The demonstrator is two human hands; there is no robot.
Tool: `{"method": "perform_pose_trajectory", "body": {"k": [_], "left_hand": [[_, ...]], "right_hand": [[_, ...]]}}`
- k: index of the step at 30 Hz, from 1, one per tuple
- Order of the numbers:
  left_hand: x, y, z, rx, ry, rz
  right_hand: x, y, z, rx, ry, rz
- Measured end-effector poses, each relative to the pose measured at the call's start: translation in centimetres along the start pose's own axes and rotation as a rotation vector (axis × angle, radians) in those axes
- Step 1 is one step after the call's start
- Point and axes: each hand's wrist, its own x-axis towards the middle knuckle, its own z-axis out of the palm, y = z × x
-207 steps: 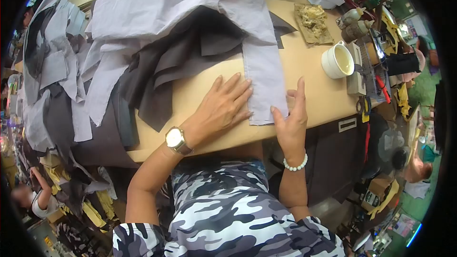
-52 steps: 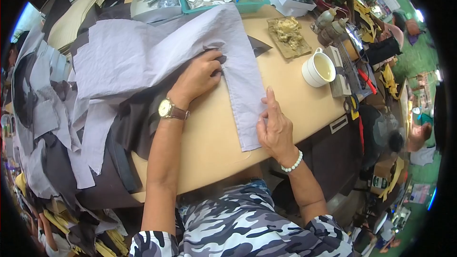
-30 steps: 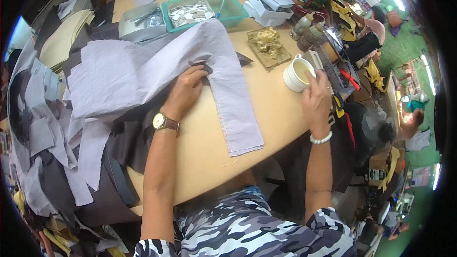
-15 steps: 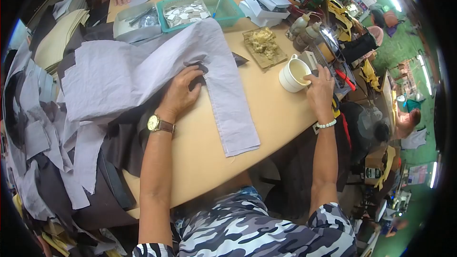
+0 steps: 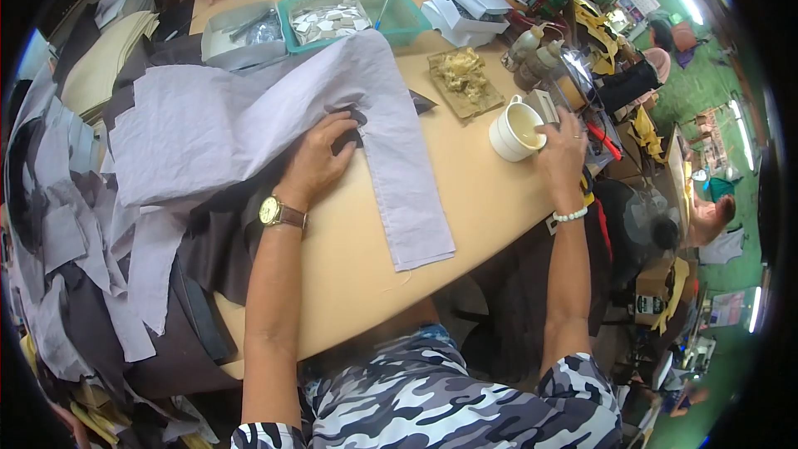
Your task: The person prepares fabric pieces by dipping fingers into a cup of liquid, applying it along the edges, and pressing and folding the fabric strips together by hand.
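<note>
One half-open left grip — against cloth

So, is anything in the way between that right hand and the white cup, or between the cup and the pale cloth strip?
Nothing visible: the right hand is at the rim of the white cup, and only bare tabletop separates the cup from the pale cloth strip.
</note>
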Motion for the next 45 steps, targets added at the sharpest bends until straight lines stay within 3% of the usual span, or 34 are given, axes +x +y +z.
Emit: {"method": "perform_pose_trajectory", "body": {"k": [3, 12, 13, 16, 20, 23, 45], "left_hand": [[0.0, 0.4, -0.1, -0.002, -0.004, -0.014], [-0.2, -0.1, 0.1, -0.122, -0.01, -0.05], [-0.2, -0.2, 0.1, -0.125, -0.009, -0.059], [-0.1, -0.4, 0.2, -0.133, -0.007, -0.062], [-0.1, -0.5, 0.2, -0.139, -0.022, -0.057], [-0.1, -0.2, 0.1, -0.115, -0.018, -0.043], [0.0, 0.0, 0.2, -0.029, -0.038, -0.12]], "right_hand": [[-0.7, -0.4, -1.3, 0.006, 0.148, 0.032], [-1.2, -3.4, -2.6, 0.062, -0.016, -0.163], [-0.9, -4.7, -2.8, 0.117, 0.047, -0.267], [-0.4, -10.6, -3.2, 0.635, -0.064, -0.254], [1.0, -16.8, 0.8, 1.097, -0.103, -0.451], [1.7, -18.7, 4.6, 1.261, -0.295, -0.309], [1.4, -19.5, 6.2, 1.032, -0.152, -0.366]]}}
